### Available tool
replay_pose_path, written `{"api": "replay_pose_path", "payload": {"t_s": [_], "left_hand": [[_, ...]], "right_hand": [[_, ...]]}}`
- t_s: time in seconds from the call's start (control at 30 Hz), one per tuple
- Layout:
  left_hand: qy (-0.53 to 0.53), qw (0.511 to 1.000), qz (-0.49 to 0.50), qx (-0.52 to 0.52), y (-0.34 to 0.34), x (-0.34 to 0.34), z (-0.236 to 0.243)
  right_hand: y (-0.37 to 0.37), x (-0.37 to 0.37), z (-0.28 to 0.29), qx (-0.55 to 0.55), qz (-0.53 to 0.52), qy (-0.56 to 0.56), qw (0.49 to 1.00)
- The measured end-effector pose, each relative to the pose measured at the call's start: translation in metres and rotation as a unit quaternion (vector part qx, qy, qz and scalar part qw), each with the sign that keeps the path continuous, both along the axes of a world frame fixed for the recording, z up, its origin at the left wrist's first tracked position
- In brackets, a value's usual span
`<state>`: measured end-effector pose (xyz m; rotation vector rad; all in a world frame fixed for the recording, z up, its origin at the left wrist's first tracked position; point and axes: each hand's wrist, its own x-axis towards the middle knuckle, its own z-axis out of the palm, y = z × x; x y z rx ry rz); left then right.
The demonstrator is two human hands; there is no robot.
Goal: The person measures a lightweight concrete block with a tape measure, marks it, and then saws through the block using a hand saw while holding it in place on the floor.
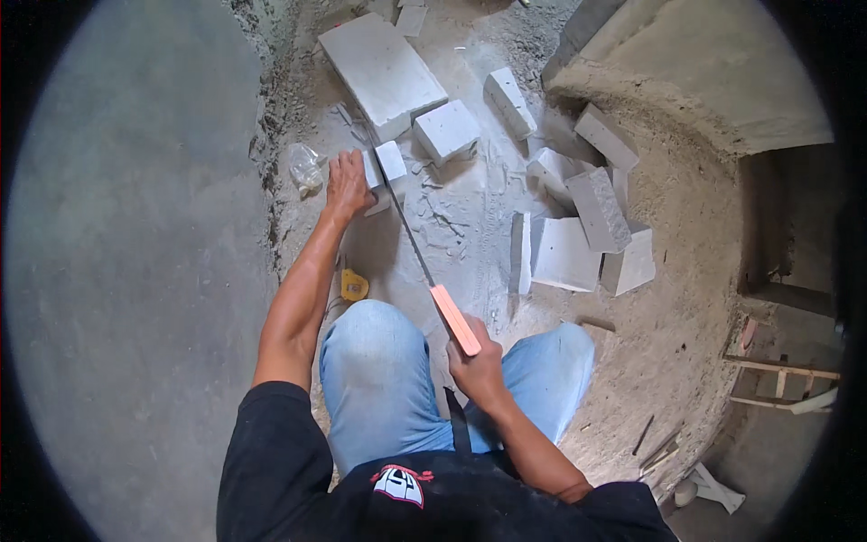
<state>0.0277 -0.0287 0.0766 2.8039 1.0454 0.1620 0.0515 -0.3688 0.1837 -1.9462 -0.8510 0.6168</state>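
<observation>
Black shirt (506,510), bearing a lettered white-and-red emblem (400,486), lies closest. Apart, my left hand (348,185) grips the small white block (392,163) near the floor's left edge; my right hand (479,357) wraps the saw's orange handle (456,321), its blade (411,237) against the block. Dusty floor (479,280) stretches between blade and piled blocks (564,253).

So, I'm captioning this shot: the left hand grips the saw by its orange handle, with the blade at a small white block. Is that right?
One slip: the head view shows the right hand gripping the saw by its orange handle; the blade is at a small white block, as you say.
</observation>
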Motion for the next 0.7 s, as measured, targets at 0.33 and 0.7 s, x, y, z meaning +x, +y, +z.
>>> {"api": "replay_pose_path", "payload": {"t_s": [0.33,0.7], "left_hand": [[-0.011,1.0,-0.012,0.018,0.005,0.001,-0.009],[0.022,0.998,-0.048,-0.016,-0.005,0.001,-0.008]], "right_hand": [[-0.003,-0.009,0.007,0.055,-0.037,-0.006,0.998],[0.02,0.005,-0.017,-0.04,-0.018,0.014,0.999]]}}
